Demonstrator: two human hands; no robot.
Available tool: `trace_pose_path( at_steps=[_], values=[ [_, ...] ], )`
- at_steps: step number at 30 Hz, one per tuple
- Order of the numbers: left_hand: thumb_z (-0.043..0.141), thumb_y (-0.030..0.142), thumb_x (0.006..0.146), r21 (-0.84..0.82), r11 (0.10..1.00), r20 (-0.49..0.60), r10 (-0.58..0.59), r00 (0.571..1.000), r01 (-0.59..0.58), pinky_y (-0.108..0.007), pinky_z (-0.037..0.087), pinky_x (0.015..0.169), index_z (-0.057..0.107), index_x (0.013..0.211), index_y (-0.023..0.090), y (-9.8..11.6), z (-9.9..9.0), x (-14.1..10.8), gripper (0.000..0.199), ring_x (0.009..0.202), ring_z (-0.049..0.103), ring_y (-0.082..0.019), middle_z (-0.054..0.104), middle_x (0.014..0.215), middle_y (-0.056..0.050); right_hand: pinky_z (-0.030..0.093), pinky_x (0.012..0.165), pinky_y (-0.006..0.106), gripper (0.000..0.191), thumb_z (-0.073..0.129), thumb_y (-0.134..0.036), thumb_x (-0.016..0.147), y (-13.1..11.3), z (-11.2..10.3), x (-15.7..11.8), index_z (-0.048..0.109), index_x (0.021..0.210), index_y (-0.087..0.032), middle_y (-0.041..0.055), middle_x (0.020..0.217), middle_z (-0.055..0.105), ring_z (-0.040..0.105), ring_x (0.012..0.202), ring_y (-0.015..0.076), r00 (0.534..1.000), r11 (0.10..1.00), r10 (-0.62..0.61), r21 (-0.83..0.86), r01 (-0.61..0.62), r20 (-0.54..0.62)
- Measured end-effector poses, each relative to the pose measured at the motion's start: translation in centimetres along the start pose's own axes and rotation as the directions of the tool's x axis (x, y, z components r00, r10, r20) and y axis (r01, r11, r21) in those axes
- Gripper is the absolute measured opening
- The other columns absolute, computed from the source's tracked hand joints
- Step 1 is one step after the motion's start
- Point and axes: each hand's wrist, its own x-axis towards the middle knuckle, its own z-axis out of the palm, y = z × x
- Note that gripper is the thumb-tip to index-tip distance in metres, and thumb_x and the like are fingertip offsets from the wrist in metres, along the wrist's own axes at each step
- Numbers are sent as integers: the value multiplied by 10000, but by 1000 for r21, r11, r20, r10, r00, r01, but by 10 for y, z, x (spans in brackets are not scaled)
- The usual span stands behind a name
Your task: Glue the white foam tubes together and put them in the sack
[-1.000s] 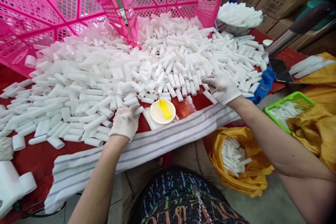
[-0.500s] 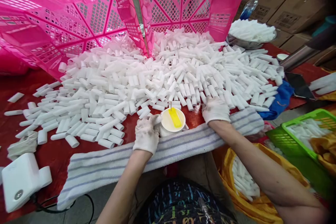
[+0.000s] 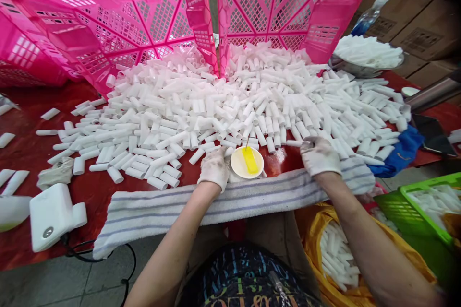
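Note:
A heap of short white tubes covers the red table. My left hand, in a white glove, is closed at the left side of a small round white dish; a bit of white tube shows at its fingertips. On the dish lies a yellow block, and a thin pin stands up at its far end. To the right, my gloved right hand pinches a white tube that points left, at the near edge of the heap.
Pink baskets stand behind the heap. A striped towel lies along the table's front edge. At the left is a white device with a cable; at the right, a heaped metal bowl, a yellow sack and a green basket.
My right hand has moved right, away from the dish, and a tube now sticks out from its fingers. My left hand stays beside the dish. The whole view has shifted a little.

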Motion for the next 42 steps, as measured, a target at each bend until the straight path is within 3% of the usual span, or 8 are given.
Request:
trace_pose_path(
  at_steps=[4, 8, 12, 20, 27, 32, 37, 42],
  values=[
    [460, 269, 934, 14, 1000, 39, -18, 999, 18, -406, 413, 1042, 564, 1313, 146, 6, -1, 5, 412, 1193, 568, -275, 631, 1263, -156, 457, 559, 315, 410, 458, -416, 827, 5, -6, -17, 697, 994, -128, 79, 655, 618, 561, 607, 200, 986, 888, 48, 445, -114, 157],
    [475, 286, 928, 6, 1000, 21, -23, 1000, 23, -414, 436, 1010, 597, 1266, 177, 10, -1, 9, 376, 1151, 592, -278, 663, 1181, -150, 307, 399, 254, 452, 545, -493, 792, -13, -4, -33, 656, 1039, -131, -22, 512, 476, 394, 418, 115, 918, 636, 45, 697, -330, 394],
    [459, 305, 938, -27, 1000, 13, -6, 1000, 6, -394, 435, 1021, 603, 1253, 159, 9, 0, 9, 376, 1146, 595, -263, 671, 1163, -147, 462, 489, 259, 570, 672, -571, 714, -38, 7, -39, 611, 1096, -152, 11, 674, 621, 553, 528, 123, 876, 516, -138, 789, -335, 463],
    [476, 361, 934, -210, 978, 7, -4, 1000, 6, -381, 412, 1076, 579, 1282, 134, -5, -6, 2, 428, 1212, 570, -258, 636, 1270, -142, 525, 942, 378, 356, 635, -508, 824, -42, 33, -47, 664, 988, -193, 92, 1030, 693, 656, 974, 211, 865, 600, -500, 737, 311, 42],
    [509, 255, 902, -348, 938, -34, -5, 999, -7, -366, 412, 1095, 575, 1303, 171, -12, -9, -10, 415, 1236, 561, -224, 609, 1322, -110, 552, 898, 377, 390, 586, -476, 867, -39, 25, -50, 665, 1103, -177, 76, 1041, 719, 680, 942, 212, 853, 733, -413, 673, 103, 320],
    [507, 290, 913, -336, 942, -33, -10, 999, -2, -389, 429, 1083, 583, 1290, 171, -14, -14, -21, 403, 1211, 574, -235, 619, 1298, -113, 557, 884, 353, 298, 656, -434, 831, -34, 32, -50, 687, 995, -186, 81, 985, 705, 672, 909, 199, 822, 589, -568, 720, 367, 46],
    [463, 386, 941, -376, 926, -10, -30, 1000, 24, -380, 435, 1077, 581, 1277, 156, -15, -17, -29, 424, 1196, 584, -231, 628, 1287, -110, 546, 936, 365, 352, 611, -412, 887, -32, 32, -57, 650, 1155, -187, 90, 1117, 694, 661, 1017, 208, 839, 638, -529, 712, 293, 130],
    [494, 356, 926, -415, 910, -19, -30, 999, 20, -360, 435, 1071, 587, 1262, 165, -10, -14, -33, 397, 1178, 593, -221, 634, 1277, -99, 575, 774, 339, 219, 638, -366, 865, -27, 38, -56, 704, 989, -198, 68, 923, 683, 667, 827, 194, 763, 523, -645, 695, 493, -55]
  ],
)
